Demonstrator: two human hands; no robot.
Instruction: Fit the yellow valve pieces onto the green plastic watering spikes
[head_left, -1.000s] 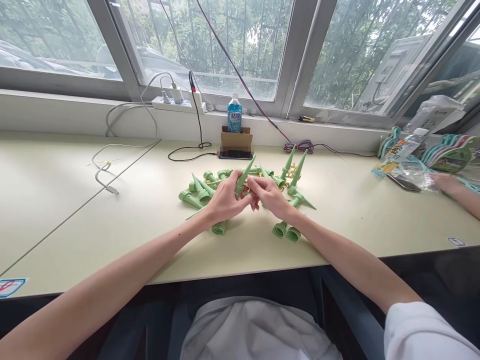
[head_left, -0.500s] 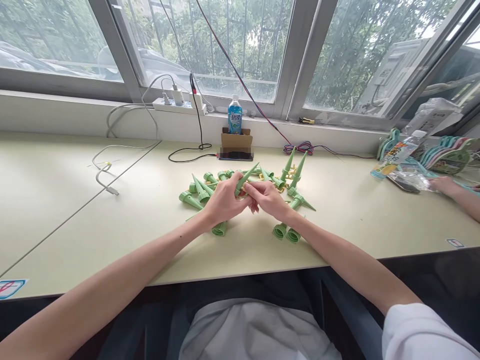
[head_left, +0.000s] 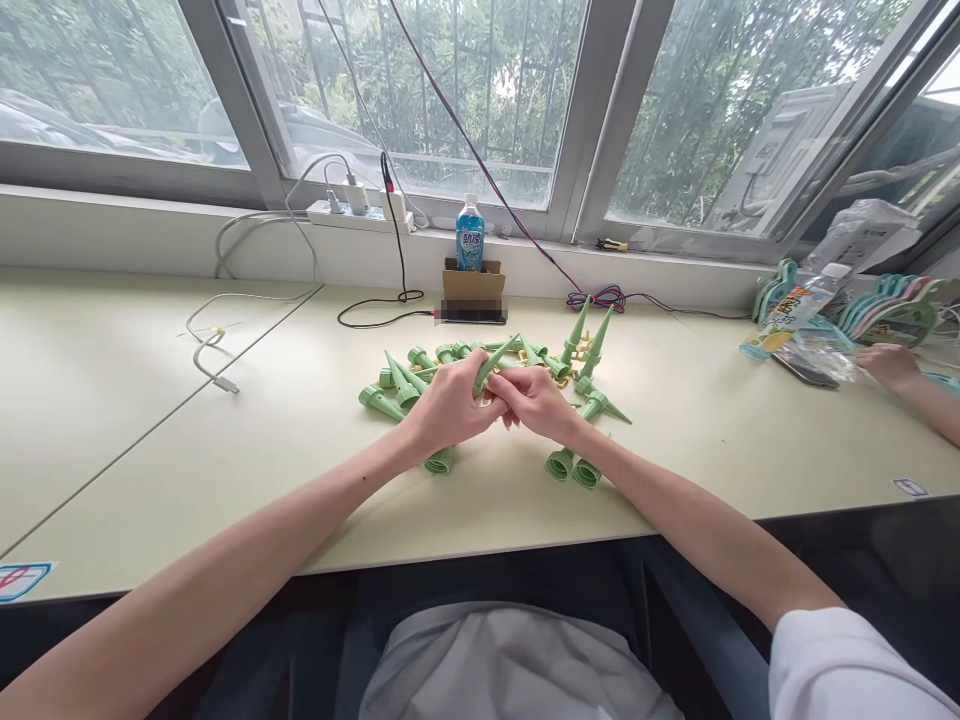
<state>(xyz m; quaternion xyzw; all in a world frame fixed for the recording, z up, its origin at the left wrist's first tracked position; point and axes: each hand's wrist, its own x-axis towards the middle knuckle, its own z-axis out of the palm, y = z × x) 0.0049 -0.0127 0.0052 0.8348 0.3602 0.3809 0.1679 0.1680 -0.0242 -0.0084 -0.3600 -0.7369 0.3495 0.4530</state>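
My left hand is closed around a green plastic plant watering spike, its pointed tip slanting up and to the right. Close against it, my right hand is pinched at the spike's lower part. What its fingertips grip is hidden; a small pale bit shows between the hands. Around them lie several more green watering spikes, some with ribbed caps. Two upright spikes rise behind my right hand, near small yellow plastic pieces. Threaded open ends of green spikes face me below my right wrist.
A phone leans on a cardboard box before a blue bottle. Cables trail over the table at left. At right are a drink bottle, green and pink plastic items and another person's hand.
My hands stay together at nearly the same spot; the held spike tips slightly lower and my fingers shift a little. At right, the other person's hand has changed its pose.
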